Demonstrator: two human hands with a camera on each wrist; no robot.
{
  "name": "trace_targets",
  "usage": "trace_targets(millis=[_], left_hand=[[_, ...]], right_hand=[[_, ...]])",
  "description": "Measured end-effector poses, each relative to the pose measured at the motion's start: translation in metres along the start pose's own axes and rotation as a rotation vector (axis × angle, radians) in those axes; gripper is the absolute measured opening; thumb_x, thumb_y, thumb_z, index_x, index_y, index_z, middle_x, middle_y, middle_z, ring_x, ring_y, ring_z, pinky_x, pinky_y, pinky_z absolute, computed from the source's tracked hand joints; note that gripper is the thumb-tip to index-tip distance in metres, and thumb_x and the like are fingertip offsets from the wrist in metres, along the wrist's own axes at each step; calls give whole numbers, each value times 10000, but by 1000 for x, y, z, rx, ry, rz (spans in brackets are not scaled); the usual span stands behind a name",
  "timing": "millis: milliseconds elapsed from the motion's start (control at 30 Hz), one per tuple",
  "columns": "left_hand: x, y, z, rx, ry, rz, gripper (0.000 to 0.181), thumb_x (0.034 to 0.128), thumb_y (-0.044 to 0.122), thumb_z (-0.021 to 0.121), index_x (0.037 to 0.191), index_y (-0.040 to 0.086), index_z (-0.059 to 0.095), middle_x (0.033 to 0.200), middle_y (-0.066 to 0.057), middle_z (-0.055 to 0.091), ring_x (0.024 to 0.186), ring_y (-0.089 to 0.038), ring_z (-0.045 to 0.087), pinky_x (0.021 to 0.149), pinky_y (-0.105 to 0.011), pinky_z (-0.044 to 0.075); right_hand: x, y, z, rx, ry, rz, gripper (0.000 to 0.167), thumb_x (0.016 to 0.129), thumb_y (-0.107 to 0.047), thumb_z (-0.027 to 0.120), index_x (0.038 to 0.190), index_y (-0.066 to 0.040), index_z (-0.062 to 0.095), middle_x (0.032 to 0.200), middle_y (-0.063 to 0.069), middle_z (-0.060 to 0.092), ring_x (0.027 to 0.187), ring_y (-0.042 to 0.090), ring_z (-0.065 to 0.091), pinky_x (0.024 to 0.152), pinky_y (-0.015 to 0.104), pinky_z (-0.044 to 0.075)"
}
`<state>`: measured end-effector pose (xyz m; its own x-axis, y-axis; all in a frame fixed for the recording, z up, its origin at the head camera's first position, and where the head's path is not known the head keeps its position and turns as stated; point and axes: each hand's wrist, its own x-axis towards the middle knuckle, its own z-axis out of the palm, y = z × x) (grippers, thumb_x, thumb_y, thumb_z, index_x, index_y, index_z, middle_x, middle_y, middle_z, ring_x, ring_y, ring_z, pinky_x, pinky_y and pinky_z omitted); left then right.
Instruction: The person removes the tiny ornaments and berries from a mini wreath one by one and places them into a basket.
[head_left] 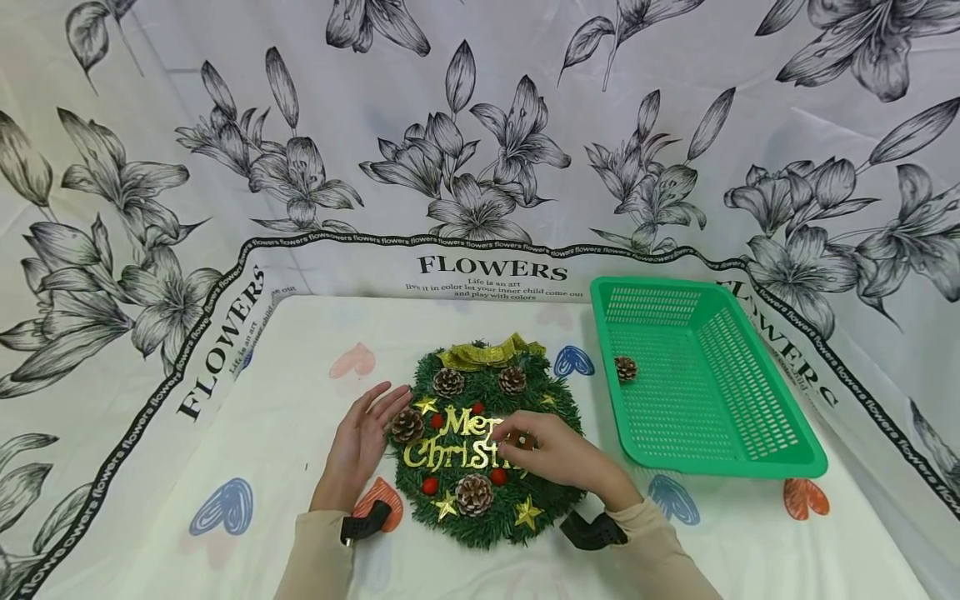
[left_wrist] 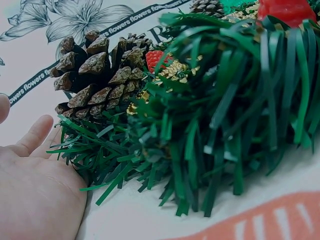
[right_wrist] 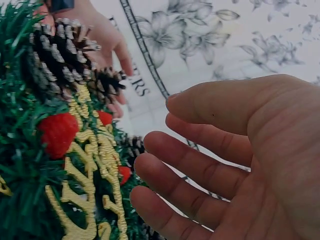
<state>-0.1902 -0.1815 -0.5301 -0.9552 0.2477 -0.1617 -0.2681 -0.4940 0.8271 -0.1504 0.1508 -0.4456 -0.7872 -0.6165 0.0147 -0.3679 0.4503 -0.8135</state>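
Observation:
A green Christmas wreath (head_left: 558, 504) lies flat on the table, with gold "Merry Christmas" lettering (head_left: 437, 455) across its middle. Pine cones, red berries, gold stars and a gold ribbon bow (head_left: 487, 356) decorate it. At the wreath's left edge, my left hand (head_left: 360, 446) is spread beside a pine cone (left_wrist: 97, 80), fingers relaxed and holding nothing. Over the right part of the lettering hovers my right hand (head_left: 558, 454), its fingers loosely bent, with nothing between thumb and fingers in the right wrist view. It hides the ends of both words and part of a pine cone.
To the right stands a green plastic basket (head_left: 738, 468) with one pine cone (head_left: 626, 368) inside by its left wall. A white cloth (head_left: 292, 367) with printed hearts covers the table. Behind it hangs a flower-printed curtain (head_left: 480, 167).

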Motion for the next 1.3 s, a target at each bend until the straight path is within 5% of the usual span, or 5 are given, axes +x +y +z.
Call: trace_targets(millis=[333, 1300], left_hand=[[-1, 0, -1, 13, -13, -4, 607, 1128, 425, 263, 1615, 79, 159, 1652, -148, 328, 1483, -206, 413, 1293, -469, -16], [-2, 1, 0, 16, -3, 1, 608, 1127, 428, 264, 1613, 78, 160, 1648, -160, 328, 1480, -207, 425, 1299, -451, -14]], right_hand=[[-5, 3, 8, 14, -64, -17, 290, 1008, -206, 651, 1270, -81, 657, 1188, 97, 676, 917, 74, 619, 764, 238, 547], [-8, 12, 17, -71, -164, -7, 250, 988, -144, 668, 1237, -124, 680, 1136, 40, 683, 883, 21, 605, 781, 230, 546]])
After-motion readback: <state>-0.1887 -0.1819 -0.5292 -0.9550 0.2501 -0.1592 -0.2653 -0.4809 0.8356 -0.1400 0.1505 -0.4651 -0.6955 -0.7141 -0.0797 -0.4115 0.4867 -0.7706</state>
